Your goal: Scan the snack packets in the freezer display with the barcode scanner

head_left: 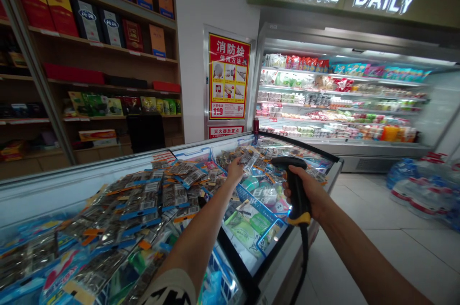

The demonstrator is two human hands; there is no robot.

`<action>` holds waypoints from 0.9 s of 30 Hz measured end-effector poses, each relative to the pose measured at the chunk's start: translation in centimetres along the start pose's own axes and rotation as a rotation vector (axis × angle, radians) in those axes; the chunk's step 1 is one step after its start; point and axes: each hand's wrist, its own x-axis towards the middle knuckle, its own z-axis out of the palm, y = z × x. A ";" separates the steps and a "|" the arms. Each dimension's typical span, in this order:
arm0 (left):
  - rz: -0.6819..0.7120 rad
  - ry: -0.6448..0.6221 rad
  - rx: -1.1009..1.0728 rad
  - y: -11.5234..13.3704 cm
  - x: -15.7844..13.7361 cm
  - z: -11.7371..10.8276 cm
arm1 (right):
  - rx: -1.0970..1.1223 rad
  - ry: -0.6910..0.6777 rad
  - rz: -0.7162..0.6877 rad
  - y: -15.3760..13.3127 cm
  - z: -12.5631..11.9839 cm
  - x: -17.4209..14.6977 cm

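My right hand [311, 192] is wrapped round the grip of a black and yellow barcode scanner [297, 190]; its cord hangs down from the handle. The scanner's head points left, toward my other hand. My left hand [235, 170] reaches far out over the chest freezer and pinches a small clear packet [250, 157] with a pale label. Around it lie many similar packets [138, 199], dark with blue or orange edges, heaped on the left. Below the scanner, green bags [247, 223] lie inside the freezer, in a blue wire basket [268, 235].
The freezer's dark frame [233, 252] runs beneath my arms. Shelves of boxed goods [108, 51] stand at the back left. A lit refrigerated display [338, 103] is at the back right, with wrapped water bottles [420, 194] on the tiled floor [359, 247].
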 end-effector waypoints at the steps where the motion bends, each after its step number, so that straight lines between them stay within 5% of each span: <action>1: 0.059 -0.033 0.094 -0.5 -0.5 0.7 | 0.005 0.011 0.000 -0.1 -0.3 -0.1; 6: 0.351 -0.258 0.492 -2.8 -3.3 1.4 | 0.017 0.006 -0.008 0.3 -1.0 -0.1; 10: 0.448 -0.406 0.724 -2.3 -4.1 -2.3 | 0.029 -0.010 -0.001 0.8 -1.2 0.1; 16: 0.428 -0.450 1.209 0.3 -5.1 -6.8 | 0.035 -0.055 0.024 1.1 -0.6 0.3; 21: 0.549 -0.345 1.546 0.6 -7.0 -3.8 | 0.023 -0.087 0.015 1.2 -0.1 0.2; 27: 0.425 -0.259 1.491 -0.4 -7.5 -0.9 | 0.026 -0.059 0.021 1.4 -0.6 0.1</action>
